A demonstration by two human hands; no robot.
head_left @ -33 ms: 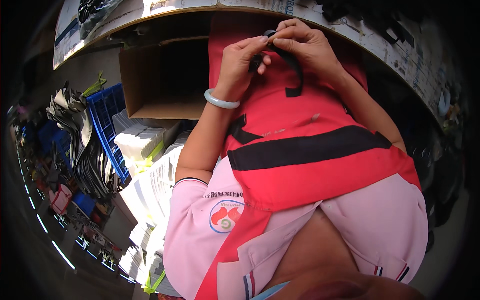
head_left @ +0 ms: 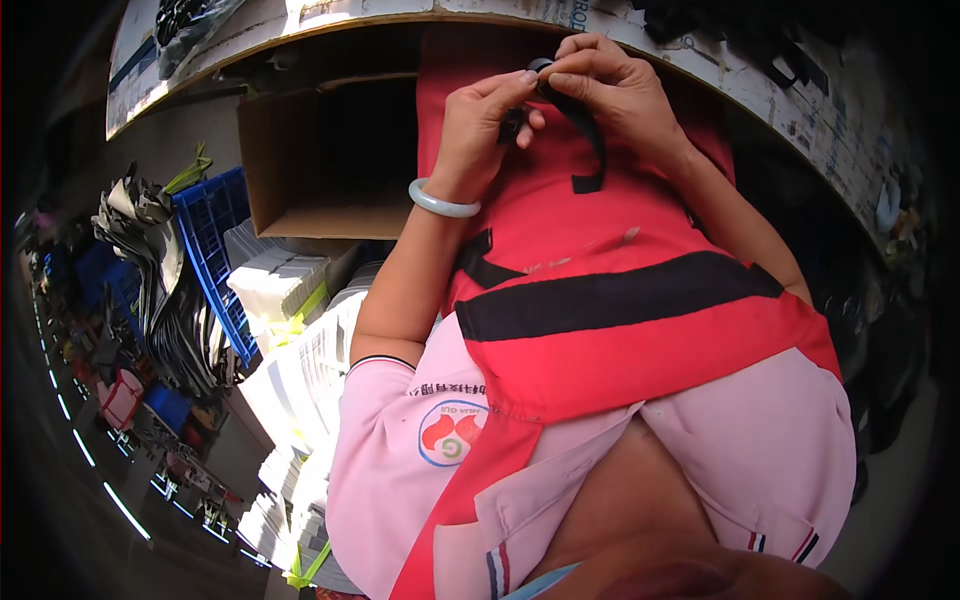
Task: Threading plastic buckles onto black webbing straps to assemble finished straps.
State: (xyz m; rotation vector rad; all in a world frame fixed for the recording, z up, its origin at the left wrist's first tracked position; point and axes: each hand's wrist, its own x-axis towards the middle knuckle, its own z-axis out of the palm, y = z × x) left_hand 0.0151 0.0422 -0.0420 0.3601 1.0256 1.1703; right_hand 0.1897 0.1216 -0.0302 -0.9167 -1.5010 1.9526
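In front of my red apron [head_left: 560,365], up by the table edge, both hands work on a narrow black strap [head_left: 590,150]. My left hand [head_left: 475,130], with a pale bangle [head_left: 444,199] on its wrist, pinches the strap between thumb and forefinger. Another dark piece shows by its curled lower fingers; whether it belongs to the same strap I cannot tell. Closed in a pinch on the strap from the other side is my right hand [head_left: 630,100]. A small dark loop stands out between the fingertips, and one loose strap end hangs down over the apron.
A pale worktable [head_left: 420,25] curves across the top, with black pieces [head_left: 790,55] at its right. Below it, an open cardboard box [head_left: 330,222] stands left of the apron. Farther left are a blue crate [head_left: 215,255], dark bundled strips [head_left: 165,290] and stacked white bundles [head_left: 300,380].
The fingers of my right hand have shifted very slightly upward on the strap. Everything else looks the same.
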